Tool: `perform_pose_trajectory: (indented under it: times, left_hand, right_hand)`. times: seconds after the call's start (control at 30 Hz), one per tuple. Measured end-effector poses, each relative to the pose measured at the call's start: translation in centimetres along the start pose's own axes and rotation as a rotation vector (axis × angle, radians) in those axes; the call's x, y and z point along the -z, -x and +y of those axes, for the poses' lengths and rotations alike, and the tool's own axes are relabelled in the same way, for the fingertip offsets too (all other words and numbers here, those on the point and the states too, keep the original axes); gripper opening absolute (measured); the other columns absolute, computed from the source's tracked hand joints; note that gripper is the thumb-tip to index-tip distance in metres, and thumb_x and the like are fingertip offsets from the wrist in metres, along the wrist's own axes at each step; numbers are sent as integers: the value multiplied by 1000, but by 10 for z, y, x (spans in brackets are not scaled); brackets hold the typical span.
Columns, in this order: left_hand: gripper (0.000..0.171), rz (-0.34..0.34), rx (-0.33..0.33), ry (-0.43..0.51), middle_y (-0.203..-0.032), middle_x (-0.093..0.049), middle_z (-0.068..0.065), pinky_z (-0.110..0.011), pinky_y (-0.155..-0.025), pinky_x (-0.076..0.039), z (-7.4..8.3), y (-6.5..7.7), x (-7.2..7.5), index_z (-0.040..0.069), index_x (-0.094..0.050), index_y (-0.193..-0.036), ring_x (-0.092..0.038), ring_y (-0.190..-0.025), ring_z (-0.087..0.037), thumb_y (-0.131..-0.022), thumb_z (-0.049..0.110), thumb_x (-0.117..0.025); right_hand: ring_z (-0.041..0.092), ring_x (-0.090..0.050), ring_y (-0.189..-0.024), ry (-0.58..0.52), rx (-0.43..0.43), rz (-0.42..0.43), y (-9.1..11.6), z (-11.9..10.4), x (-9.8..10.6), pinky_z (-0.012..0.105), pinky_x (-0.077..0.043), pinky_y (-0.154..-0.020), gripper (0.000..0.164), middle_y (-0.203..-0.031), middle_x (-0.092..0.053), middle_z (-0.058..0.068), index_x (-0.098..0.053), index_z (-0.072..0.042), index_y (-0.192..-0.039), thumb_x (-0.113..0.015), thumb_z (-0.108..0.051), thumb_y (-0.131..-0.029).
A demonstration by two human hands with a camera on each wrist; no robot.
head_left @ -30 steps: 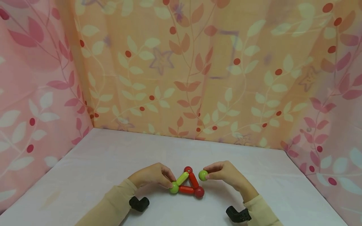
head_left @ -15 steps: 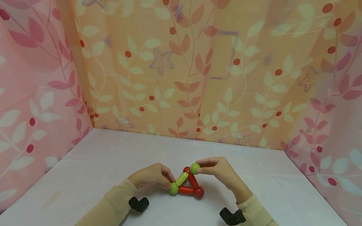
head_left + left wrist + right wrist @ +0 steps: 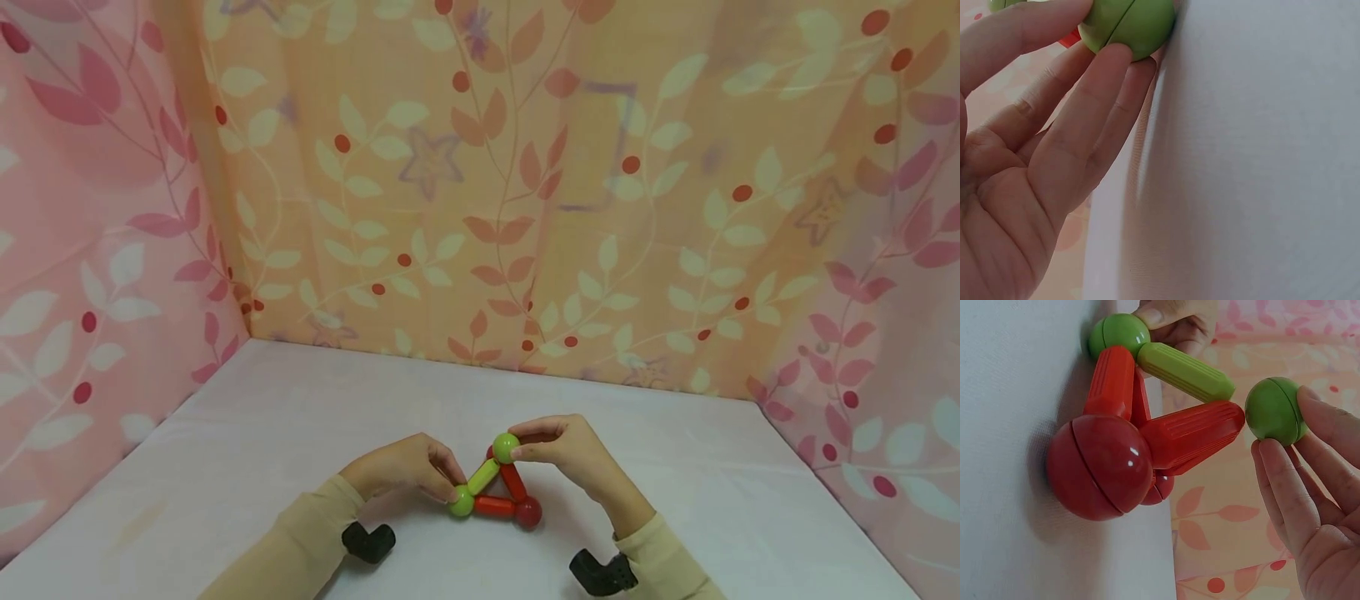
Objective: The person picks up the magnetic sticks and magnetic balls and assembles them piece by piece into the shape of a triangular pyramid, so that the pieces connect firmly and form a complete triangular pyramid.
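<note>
Magnetic rods and balls form a small frame on the table. At its left corner my left hand pinches a green ball, seen close up in the left wrist view. A red ball sits at the near right corner; another red ball lies behind, mostly hidden. A lime-green rod and a red rod slant up from their corner balls toward each other. Thumb and fingers of my right hand hold a second green ball right at the upper ends of these rods.
A white cloth covers the table. Floral curtains close off the back and both sides. Black angled pieces sit by both wrists, beside the beige sleeves.
My right hand has carried its green ball leftward, from the frame's right side to the rods' upper ends, where it now covers much of the far red ball. My left hand has stayed put.
</note>
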State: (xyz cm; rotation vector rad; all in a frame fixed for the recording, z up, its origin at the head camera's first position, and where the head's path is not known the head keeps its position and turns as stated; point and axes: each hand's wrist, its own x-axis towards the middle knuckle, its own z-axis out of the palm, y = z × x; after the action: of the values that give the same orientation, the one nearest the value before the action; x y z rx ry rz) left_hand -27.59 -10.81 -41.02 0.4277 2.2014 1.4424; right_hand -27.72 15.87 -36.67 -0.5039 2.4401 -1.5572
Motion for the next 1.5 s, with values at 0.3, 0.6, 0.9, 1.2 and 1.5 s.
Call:
perform_pose_trajectory:
  times: [0.3,0.6,0.9,1.2,1.5]
  left_hand:
    - [19,-13,3,-4,-88,-76,-1,-25,-75,-55,-1,-3,-3,3,-75,-96,-66,-79,-11,-77,2,-80]
    - [19,0,-10,-16,-87,-75,-1,-25,-74,-54,-4,-2,0,3,-75,-94,-66,-79,-11,-77,4,-81]
    - [19,3,-10,-16,-87,-75,-1,-25,-74,-54,-2,1,1,3,-75,-95,-65,-80,-10,-77,3,-80]
    - [19,-5,-3,-6,-87,-74,0,-24,-74,-54,-2,0,1,2,-74,-95,-65,-80,-10,-77,2,-79]
    - [18,-2,7,-26,-86,-73,0,-23,-72,-53,-3,1,5,3,-74,-94,-65,-78,-10,-77,2,-79]
  right_hand:
    - [16,-70,-98,0,8,-6,1,4,0,38,-56,-92,35,-108,-76,8,-75,-7,-113,-80,-26,-84]
    - [16,-69,-99,-10,29,-16,-1,4,-7,37,-56,-92,34,-108,-76,8,-76,-7,-112,-80,-24,-83]
    - [21,-69,-108,3,7,-59,2,10,0,41,-55,-96,40,-118,-73,11,-71,-6,-120,-78,-25,-86]
    - [20,-70,-108,-25,-11,-111,3,19,5,40,-55,-96,41,-118,-73,12,-69,-4,-122,-76,-24,-87]
    - [22,-70,-109,-51,-4,-115,0,22,7,39,-55,-96,42,-120,-72,14,-67,1,-125,-71,-25,-91]
